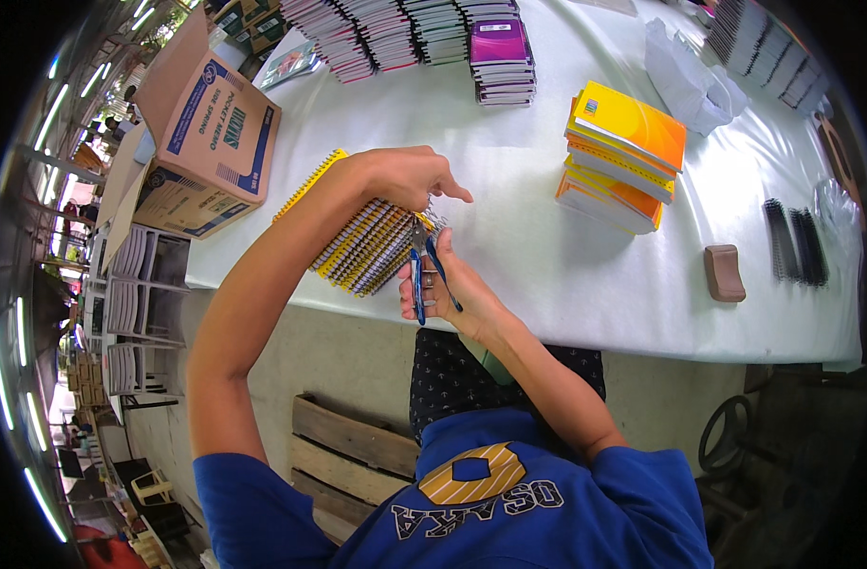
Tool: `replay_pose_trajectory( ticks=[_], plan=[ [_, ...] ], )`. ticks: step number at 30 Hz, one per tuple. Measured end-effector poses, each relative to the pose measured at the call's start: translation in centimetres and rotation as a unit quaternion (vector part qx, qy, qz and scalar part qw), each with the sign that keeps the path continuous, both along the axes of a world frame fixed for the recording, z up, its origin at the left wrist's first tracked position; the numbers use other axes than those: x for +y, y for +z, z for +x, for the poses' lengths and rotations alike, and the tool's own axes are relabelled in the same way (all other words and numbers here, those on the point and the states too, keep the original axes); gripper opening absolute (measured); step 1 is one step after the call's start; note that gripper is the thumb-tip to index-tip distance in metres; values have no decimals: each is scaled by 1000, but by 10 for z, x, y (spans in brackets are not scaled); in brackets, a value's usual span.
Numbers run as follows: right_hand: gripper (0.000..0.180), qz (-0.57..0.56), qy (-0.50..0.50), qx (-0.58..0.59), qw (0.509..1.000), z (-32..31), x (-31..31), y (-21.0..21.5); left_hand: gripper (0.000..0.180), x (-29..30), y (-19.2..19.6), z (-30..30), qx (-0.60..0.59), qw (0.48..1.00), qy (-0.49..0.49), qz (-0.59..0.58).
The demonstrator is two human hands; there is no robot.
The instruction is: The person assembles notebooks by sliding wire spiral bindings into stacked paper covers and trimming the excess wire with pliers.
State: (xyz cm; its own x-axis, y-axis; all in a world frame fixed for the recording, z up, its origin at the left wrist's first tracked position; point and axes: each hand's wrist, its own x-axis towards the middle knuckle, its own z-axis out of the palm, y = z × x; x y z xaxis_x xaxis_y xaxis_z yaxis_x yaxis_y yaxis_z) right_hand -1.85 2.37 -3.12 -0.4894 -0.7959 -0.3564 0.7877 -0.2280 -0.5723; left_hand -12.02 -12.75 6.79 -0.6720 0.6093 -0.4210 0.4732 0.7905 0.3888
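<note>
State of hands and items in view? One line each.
Left hand: index finger extended
Right hand: gripping pliers
Blue-handled pliers: handles spread
Spiral notebooks: piled, coils showing
Cardboard box: flaps open
Yellow-orange notebooks: stacked unevenly
White plastic bag: crumpled
Black coils: lying loose

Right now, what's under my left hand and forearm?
Your left hand and forearm partly cover spiral-bound yellow notebooks, visible on either side of the forearm; what lies directly beneath is hidden.
</note>
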Motion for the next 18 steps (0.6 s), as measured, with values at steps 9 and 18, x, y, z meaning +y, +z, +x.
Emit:
replay_pose_trajectory(
  ticks=[9,18],
  plan=[
    [78,-21,31,-2,999,-10,2,-10,68,10,-2,-4,-40,995,41,-85],
    [75,-255,119,-121,952,-27,2,-46,73,19,-9,-8,-43,990,19,-135]
  ],
)
